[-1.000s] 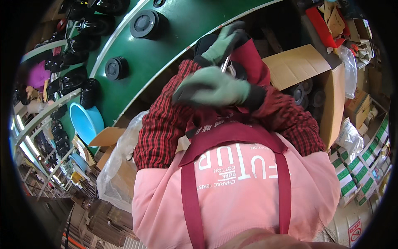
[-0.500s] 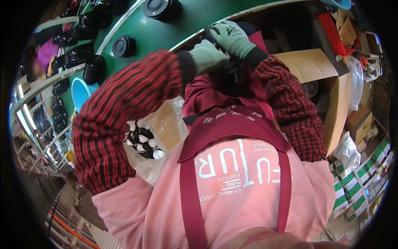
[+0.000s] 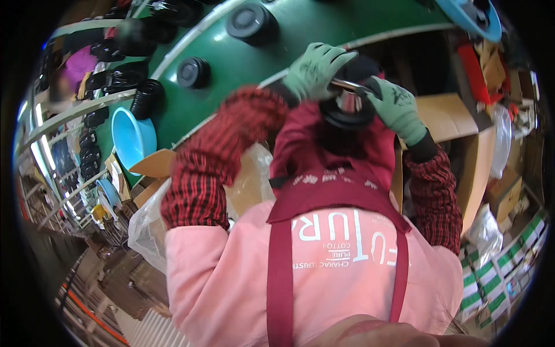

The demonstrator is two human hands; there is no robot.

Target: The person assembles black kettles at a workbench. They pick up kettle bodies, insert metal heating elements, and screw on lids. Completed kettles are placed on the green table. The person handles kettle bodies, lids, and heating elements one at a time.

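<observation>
Little nervous watching this one tbh; the black round piece (image 3: 347, 120) is on the near side of the green bench (image 3: 225, 66), in front of the apron (image 3: 341, 199), with a metal middle (image 3: 350, 104) sticking up and a shiny metal bar (image 3: 346, 85) lying across it; the right hand (image 3: 399, 109) looks to be pinching the bar's right end between thumb and fingers, while the left hand (image 3: 315, 72) has its fingers bent near the other end, and I can't tell from here if they're really gripping; if that smooth bar slips in the gloves (image 3: 413, 127), the piece could tip and drop on this side of the bench; fingertips sit close to where bar and metal middle come together, so a nip seems possible too; room-wise, the left sleeve (image 3: 205, 150) runs near the bench's front edge, so a wide elbow might knock it; right of that, on the bench's near side, an open cardboard box (image 3: 445, 117) crowds the other elbow; a small black stack (image 3: 193, 72) and a bigger black stack (image 3: 248, 22) stand apart on the bench, green showing between; a blue basin (image 3: 150, 139) hems in its left end
</observation>
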